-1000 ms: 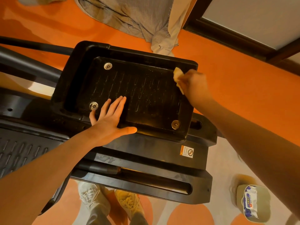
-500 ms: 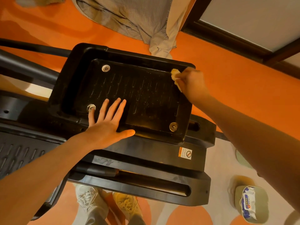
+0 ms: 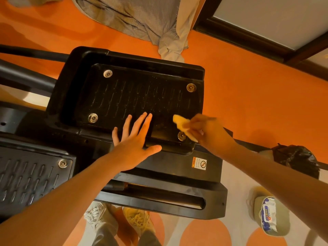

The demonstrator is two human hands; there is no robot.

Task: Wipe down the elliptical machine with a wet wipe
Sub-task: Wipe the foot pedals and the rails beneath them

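The elliptical's black ribbed foot pedal (image 3: 134, 96) fills the middle of the view, with a round bolt in each corner. My left hand (image 3: 134, 139) lies flat with spread fingers on the pedal's near edge. My right hand (image 3: 207, 132) pinches a folded wet wipe (image 3: 182, 125) against the pedal's near right corner, beside the bolt (image 3: 182, 135) there. The black machine frame (image 3: 168, 192) runs below the pedal, and a second pedal (image 3: 30, 178) shows at the lower left.
A pack of wet wipes (image 3: 268, 215) lies on the floor at lower right. A dark crumpled bag (image 3: 296, 158) sits right of the frame. Grey cloth (image 3: 142, 20) hangs over the orange carpet at the top. My shoes (image 3: 120, 222) stand under the frame.
My right hand has swept the wipe from the pedal's far right corner down to its near right corner. My left hand stays flat on the near edge.
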